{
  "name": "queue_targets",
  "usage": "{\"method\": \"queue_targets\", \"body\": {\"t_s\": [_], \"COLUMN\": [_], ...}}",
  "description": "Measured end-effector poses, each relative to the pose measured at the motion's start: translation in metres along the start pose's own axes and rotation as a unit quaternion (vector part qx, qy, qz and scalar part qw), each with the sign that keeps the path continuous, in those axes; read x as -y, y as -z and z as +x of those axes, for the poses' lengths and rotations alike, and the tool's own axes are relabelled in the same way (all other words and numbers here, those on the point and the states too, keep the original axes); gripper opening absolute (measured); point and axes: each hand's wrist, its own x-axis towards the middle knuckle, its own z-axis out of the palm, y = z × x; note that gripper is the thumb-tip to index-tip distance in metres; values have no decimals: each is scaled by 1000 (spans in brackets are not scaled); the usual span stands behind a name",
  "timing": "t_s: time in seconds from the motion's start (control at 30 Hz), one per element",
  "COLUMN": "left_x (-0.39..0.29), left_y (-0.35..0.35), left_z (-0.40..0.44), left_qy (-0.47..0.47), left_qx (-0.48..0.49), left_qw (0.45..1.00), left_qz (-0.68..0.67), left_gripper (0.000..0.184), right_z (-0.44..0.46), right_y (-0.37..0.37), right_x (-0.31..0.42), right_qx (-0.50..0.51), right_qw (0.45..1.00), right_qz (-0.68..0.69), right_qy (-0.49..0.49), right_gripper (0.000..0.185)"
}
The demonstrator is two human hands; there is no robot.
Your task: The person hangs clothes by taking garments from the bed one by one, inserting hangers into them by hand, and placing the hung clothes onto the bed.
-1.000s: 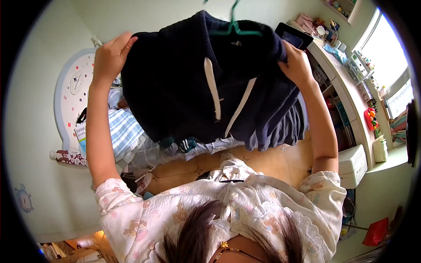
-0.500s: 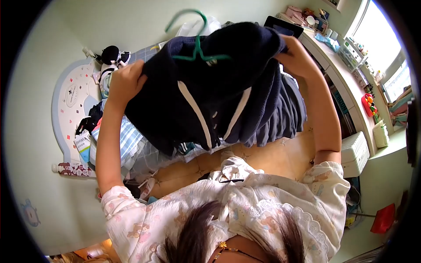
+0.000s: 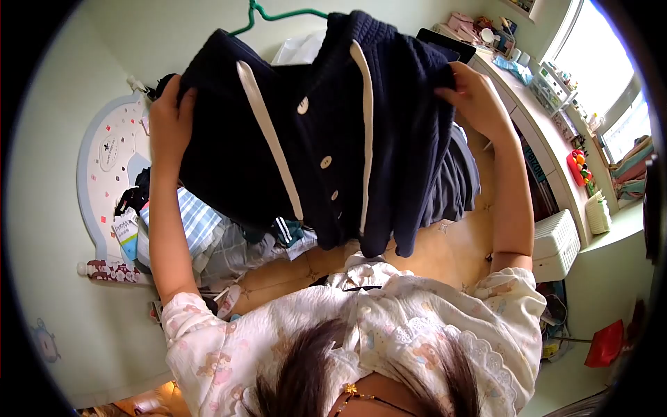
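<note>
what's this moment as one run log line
left hand: grips navy jacket | right hand: grips jacket | jacket: held up, buttons showing | green hanger: partly hidden

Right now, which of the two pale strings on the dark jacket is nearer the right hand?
The right-side string, between the buttons of the dark jacket and the right hand; the left-side string lies beyond the buttons, toward the left hand.

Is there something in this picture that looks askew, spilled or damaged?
The green hanger in the navy jacket looks askew: its visible part sits nearer the left hand than the right hand. Nothing looks spilled or damaged.
</note>
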Motion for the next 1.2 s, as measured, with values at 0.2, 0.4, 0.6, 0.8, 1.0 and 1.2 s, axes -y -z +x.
{"method": "queue_targets", "body": {"t_s": [0.2, 0.4, 0.6, 0.8, 1.0, 1.2], "left_x": [-1, -19, -27, -35, -48, -34], "left_y": [16, 14, 9, 5, -1, -10], "left_z": [7, 13, 18, 20, 23, 43], "left_qy": [15, -6, -3, -29, -84, -207], "left_qx": [6, -12, -17, 21, 36, 40], "left_qw": [999, 1000, 1000, 997, 991, 973], "left_qz": [45, 7, -1, 63, 100, -92], "left_gripper": [24, 24, 17, 17, 17, 20], "right_z": [6, 73, 59, 51, 41, 28], "right_y": [21, 31, 39, 12, -10, -16], "right_x": [-19, -19, 35, 55, 65, 29], "right_qx": [-172, -28, 24, -12, -165, -219], "right_qw": [970, 954, 979, 983, 966, 942], "right_qz": [166, -34, -11, -26, 11, -44], "right_qy": [52, 297, 201, 181, 200, 251], "right_gripper": [20, 23, 24, 22, 20, 17]}}
